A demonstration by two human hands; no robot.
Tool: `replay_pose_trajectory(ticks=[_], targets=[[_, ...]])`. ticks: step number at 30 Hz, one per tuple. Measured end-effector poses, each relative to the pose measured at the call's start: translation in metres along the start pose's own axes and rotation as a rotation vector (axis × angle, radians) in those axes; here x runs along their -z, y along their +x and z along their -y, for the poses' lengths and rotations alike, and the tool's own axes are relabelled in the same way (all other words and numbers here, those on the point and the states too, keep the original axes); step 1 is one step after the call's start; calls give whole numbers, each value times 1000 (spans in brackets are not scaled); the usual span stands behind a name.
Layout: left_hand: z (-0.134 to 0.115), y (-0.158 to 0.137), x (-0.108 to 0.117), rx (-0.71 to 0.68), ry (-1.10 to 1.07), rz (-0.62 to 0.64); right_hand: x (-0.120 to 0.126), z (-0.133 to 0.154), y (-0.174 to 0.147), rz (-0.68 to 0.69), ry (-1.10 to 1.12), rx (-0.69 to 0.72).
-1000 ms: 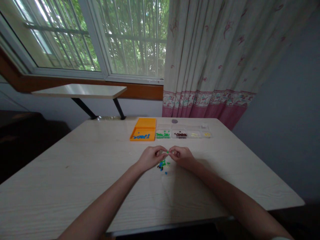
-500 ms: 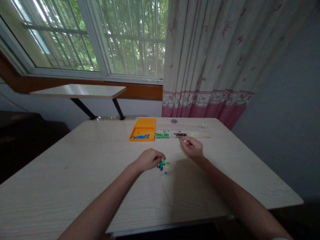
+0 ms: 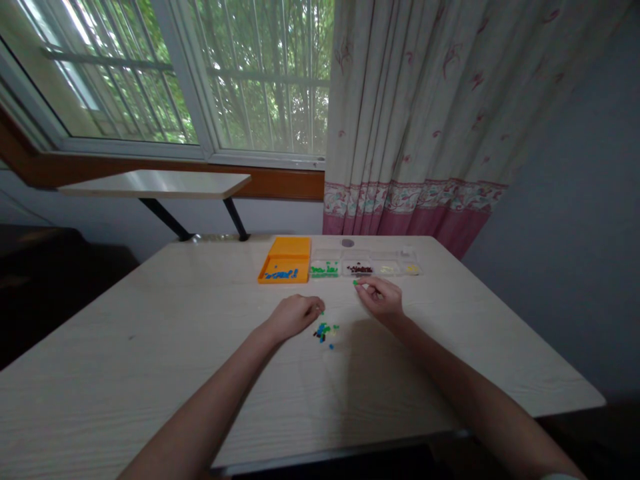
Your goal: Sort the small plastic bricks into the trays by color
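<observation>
Between thumb and fingertips, my right hand (image 3: 383, 299) pinches a small green piece (image 3: 355, 283), just in front of the clear boxes. My left hand (image 3: 297, 315) is closed in a pinch, with a tiny green piece (image 3: 323, 313) showing at its fingertips. Below it on the table lies a small mixed pile (image 3: 323, 331) of blue, green, dark and yellowish pieces. One blue piece (image 3: 331, 347) lies apart, nearer to me. Behind the hands are an open orange box (image 3: 290, 247) with blue pieces (image 3: 281, 274), and a clear box holding green pieces (image 3: 325, 269).
Further right, clear boxes hold dark brown pieces (image 3: 360, 269), pale yellow pieces (image 3: 387, 269) and yellow pieces (image 3: 412, 270). A grey disc (image 3: 347, 243) lies at the back edge of the table (image 3: 175, 347). A raised shelf (image 3: 160, 182) stands back left, and a curtain (image 3: 400, 133) hangs behind.
My left hand has lifted away from the pile with a green piece at its fingertips. My right hand has shifted slightly left and towards me, still pinching its green piece.
</observation>
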State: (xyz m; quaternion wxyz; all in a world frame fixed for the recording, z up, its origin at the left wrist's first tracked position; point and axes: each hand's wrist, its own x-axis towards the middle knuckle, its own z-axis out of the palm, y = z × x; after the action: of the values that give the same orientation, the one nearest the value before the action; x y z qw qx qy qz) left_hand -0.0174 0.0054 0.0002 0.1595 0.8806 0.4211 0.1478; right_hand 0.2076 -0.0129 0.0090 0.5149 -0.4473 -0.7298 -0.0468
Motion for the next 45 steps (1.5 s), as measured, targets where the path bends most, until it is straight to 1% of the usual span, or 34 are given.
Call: replay_pose_trajectory(ticks=[4,7,9,12,14,18,22,24,26,28,32,35,38,45], targets=[[-1,-1,1,-4,59,3,0,1,-1,16,-2,-7],[-2,-1,2,-16,91,21,-3,1,-2,67,-11,-43],[-1,-1,4,-26,102,37,-6,-1,-1,140,-16,-96],[0,-1,7,-29,97,67,-15,-6,4,292,-48,-199],[1,-2,9,-24,93,81,-22,-12,11,357,-85,-253],[1,-2,10,-11,95,83,-40,-23,30,386,-178,-307],[1,-2,6,-11,98,65,-57,-28,48,405,-243,-353],[1,-2,4,-8,89,51,-61,-28,52,412,-258,-353],[1,-2,2,3,50,27,-61,-26,50,424,-255,-327],[2,-2,1,12,-13,-1,-55,-21,44,447,-230,-266],[0,1,-1,21,-133,-49,-38,-7,24,521,-154,-81],[-3,2,-3,12,-209,-77,-29,1,8,550,-101,-23],[-5,4,-4,5,-271,-83,-28,6,-4,536,-47,-49],[-6,5,-6,-46,-394,-34,-32,12,-20,535,13,-144]])
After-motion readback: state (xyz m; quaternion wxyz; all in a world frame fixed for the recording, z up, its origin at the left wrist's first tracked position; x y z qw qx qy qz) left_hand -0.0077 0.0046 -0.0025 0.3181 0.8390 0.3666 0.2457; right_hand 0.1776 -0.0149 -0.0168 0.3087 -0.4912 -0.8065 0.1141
